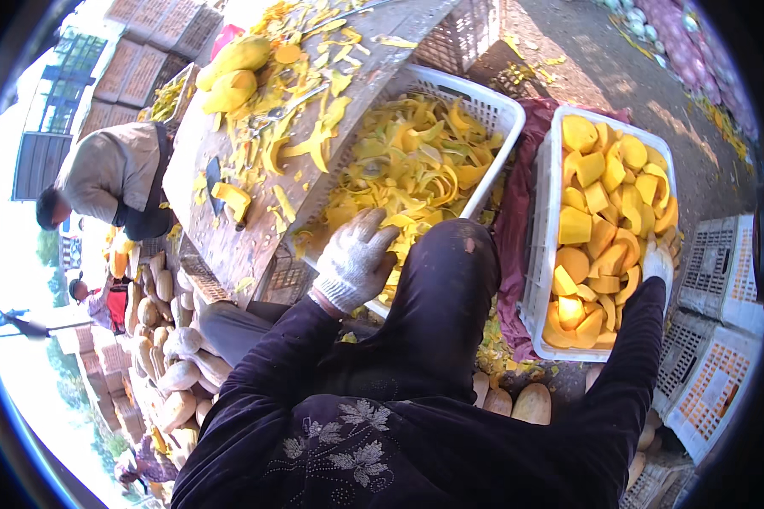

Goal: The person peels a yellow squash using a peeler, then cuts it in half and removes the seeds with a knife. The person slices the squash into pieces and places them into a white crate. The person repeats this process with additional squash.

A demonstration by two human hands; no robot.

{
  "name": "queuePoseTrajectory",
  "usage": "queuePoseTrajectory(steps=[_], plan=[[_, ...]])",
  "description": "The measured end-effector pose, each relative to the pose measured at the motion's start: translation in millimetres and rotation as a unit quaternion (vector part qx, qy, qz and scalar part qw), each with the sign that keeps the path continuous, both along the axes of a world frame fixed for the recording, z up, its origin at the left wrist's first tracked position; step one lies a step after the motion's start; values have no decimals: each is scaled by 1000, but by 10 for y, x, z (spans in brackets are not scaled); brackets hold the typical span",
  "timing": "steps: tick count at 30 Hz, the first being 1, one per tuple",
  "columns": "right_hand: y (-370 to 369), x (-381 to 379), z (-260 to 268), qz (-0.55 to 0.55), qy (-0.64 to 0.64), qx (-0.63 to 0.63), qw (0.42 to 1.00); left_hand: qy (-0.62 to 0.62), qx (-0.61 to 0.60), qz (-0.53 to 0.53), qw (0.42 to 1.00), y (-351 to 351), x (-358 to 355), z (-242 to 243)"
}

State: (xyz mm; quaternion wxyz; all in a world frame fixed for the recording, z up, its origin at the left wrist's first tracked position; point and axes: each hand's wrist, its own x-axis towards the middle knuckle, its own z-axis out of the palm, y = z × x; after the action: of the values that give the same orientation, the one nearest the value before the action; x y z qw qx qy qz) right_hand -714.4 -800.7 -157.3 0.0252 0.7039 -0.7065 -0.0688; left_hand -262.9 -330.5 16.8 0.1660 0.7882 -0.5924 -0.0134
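My left hand (356, 257), in a white knitted glove, hovers beside my knee at the near edge of a white plastic crate (512, 130). Yellow squash peelings (414, 153) fill that crate. The fingers are slightly bent, and nothing shows in them. Out to the right, my gloved right hand (661, 257) rests at the far right side of a second white crate (538, 305). Chunks of peeled orange squash (595, 210) are heaped in it. The right fingers are small and partly lost against the chunks and rim, so their grip is unclear.
A wooden table (210, 254) carries peeled squashes (232, 89), peelings, a dark blade (214, 184) and a cut squash piece (232, 198). Whole squashes (178, 375) lie piled on the left. Another person (118, 172) bends beyond the table. White crates (710, 382) stand right.
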Motion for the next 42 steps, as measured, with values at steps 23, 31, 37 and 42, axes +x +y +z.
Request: queuePoseTrajectory(steps=[23,31,37,42], plan=[[2540,1850,1759,134,-695,10,706,-46,30,469,881,1590,2200,-225],[3844,3314,2192,48,-826,462,319,306,-241,266,882,968,626,525],[3841,3370,2284,-61,-887,408,207,-74,-208,-108,969,195,-217,860],[3602,2626,2123,-98,-891,390,212,78,-142,-243,956,54,-516,780]])
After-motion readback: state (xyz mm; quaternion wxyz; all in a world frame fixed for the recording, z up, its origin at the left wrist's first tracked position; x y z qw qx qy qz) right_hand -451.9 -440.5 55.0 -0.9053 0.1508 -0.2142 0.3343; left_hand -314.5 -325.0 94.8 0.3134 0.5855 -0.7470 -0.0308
